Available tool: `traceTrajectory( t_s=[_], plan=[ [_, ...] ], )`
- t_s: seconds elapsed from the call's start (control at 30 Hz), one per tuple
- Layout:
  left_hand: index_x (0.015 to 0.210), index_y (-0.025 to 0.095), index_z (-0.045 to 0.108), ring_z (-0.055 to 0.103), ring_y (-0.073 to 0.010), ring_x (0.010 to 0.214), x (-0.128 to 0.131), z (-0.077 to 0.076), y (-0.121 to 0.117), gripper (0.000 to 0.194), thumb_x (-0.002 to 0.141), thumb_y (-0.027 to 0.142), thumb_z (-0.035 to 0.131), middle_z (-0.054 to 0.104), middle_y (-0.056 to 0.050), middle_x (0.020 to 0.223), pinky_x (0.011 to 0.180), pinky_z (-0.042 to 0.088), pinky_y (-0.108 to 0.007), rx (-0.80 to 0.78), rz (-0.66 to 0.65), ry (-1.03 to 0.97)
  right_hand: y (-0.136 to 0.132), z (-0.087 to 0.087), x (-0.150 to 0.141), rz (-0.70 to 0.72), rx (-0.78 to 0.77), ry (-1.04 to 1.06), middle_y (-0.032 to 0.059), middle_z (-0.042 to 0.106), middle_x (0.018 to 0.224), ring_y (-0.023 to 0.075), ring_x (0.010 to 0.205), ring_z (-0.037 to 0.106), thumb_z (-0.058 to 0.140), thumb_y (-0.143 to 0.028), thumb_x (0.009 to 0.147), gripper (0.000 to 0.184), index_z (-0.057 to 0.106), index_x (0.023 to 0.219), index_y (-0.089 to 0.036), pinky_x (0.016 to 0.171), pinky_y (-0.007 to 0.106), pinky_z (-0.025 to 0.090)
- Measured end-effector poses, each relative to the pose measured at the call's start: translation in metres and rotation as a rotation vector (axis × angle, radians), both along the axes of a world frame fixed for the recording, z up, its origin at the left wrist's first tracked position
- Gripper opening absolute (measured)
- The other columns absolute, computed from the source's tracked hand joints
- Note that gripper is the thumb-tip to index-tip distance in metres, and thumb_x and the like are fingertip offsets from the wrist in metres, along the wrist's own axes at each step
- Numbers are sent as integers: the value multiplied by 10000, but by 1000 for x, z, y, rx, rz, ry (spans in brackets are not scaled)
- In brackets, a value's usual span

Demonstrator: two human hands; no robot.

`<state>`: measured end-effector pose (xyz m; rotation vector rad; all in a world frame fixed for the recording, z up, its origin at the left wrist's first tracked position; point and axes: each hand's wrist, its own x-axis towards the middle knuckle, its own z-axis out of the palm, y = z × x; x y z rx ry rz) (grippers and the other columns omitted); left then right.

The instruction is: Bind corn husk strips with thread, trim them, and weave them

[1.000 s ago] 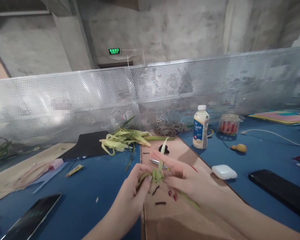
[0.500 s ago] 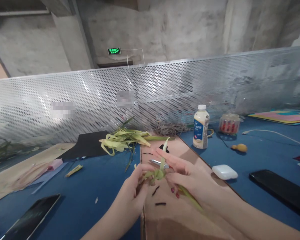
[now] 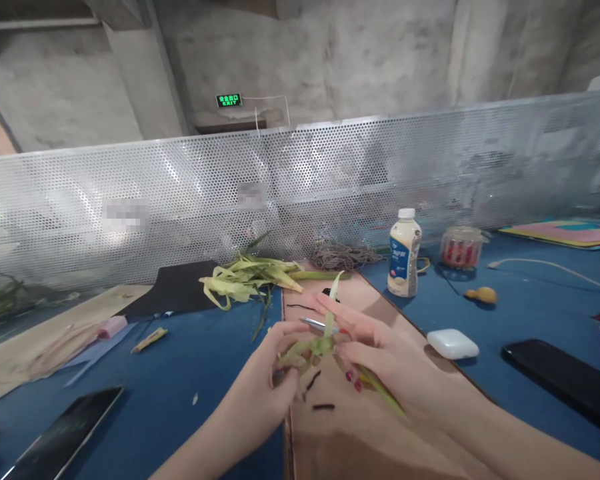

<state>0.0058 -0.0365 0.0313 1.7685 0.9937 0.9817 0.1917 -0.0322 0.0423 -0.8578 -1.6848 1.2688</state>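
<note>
Above a cardboard strip point(image 3: 307, 437), my left hand point(image 3: 270, 377) is curled with its fingertips on a pale green, knotted-looking corn husk point(image 3: 321, 345). My right hand point(image 3: 375, 347) pinches the same husk from the other side, and one strip of it points up past the fingers. A longer green piece point(image 3: 385, 392) sticks out below the right palm toward me. Just behind the hands lie scissors point(image 3: 320, 325), partly hidden, with a bit of red handle showing. Two short black pieces, one of them a dark strip point(image 3: 323, 407), rest on the cardboard.
A heap of corn husks point(image 3: 255, 273) lies behind, beside grey cord point(image 3: 343, 257). On the right are a milk bottle point(image 3: 404, 257), a white earphone case point(image 3: 453, 343) and a black phone point(image 3: 560, 380). Another phone point(image 3: 63, 433) is at left. A perforated metal screen point(image 3: 180, 193) borders the table.
My left fingers have shifted slightly on the husk, showing more of its looped strips at the left. Both hands stay in nearly the same place.
</note>
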Motion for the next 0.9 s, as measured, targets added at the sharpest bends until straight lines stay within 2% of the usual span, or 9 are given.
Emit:
traceTrajectory(
  t_s=[0.1, 0.2, 0.33, 0.47, 0.6, 0.67, 0.77, 0.9],
  plan=[
    [987, 204, 467, 596, -146, 767, 1, 2, 3, 394, 664, -12, 401, 608, -12, 861, 666, 440, -263, -70, -25, -111, -3, 4, -1, 26, -93, -4, -48, 547, 601, 80, 486, 421, 408, -64, 727, 694, 250, 1341, -346, 469, 189, 348],
    [902, 169, 522, 598, -157, 800, 2, 8, 2, 292, 663, 16, 451, 630, -20, 832, 742, 416, -285, -172, -60, -164, -6, 7, -3, 56, -105, -61, -66, 491, 515, 89, 491, 444, 402, -32, 706, 730, 235, 1349, -335, 488, 195, 362],
    [851, 143, 549, 583, -147, 696, 4, 7, 2, 120, 736, 175, 550, 631, -20, 716, 658, 412, -261, -215, -61, -164, -4, 3, -2, 47, -104, -20, -68, 455, 519, 89, 486, 425, 407, -44, 734, 701, 245, 1341, -356, 502, 206, 387],
    [754, 149, 511, 571, -124, 596, 5, -3, 6, 119, 753, 247, 579, 599, 5, 626, 597, 428, -250, -190, -38, -180, -2, -3, 0, 47, -92, -4, -40, 534, 600, 89, 489, 413, 415, -69, 759, 653, 277, 1331, -351, 486, 202, 375],
    [870, 184, 496, 477, -65, 492, 7, -3, 2, 145, 757, 221, 580, 544, 45, 637, 413, 296, -153, -216, 9, -205, -4, 0, 0, 42, -97, -17, -38, 535, 548, 105, 500, 429, 416, -66, 745, 662, 276, 1338, -327, 492, 209, 378],
    [921, 202, 500, 449, -54, 492, 8, 0, -1, 179, 760, 208, 577, 525, 54, 634, 414, 275, -147, -197, 28, -231, -4, 1, 0, 46, -103, -2, -47, 518, 528, 101, 495, 426, 426, -75, 742, 671, 262, 1342, -327, 489, 206, 366],
    [910, 200, 530, 492, -81, 568, 9, 3, -5, 165, 755, 227, 582, 548, 33, 665, 450, 312, -162, -150, 41, -226, -4, 2, -1, 14, -77, 6, -41, 544, 584, 93, 503, 420, 435, -80, 733, 666, 284, 1336, -321, 497, 207, 355],
    [905, 208, 544, 545, -123, 693, 12, 3, -6, 181, 737, 256, 590, 612, -12, 835, 535, 386, -194, -87, 72, -232, -5, 4, -1, -9, -86, -2, -51, 502, 548, 88, 488, 402, 433, -60, 715, 686, 290, 1333, -322, 469, 195, 334]
  ],
)
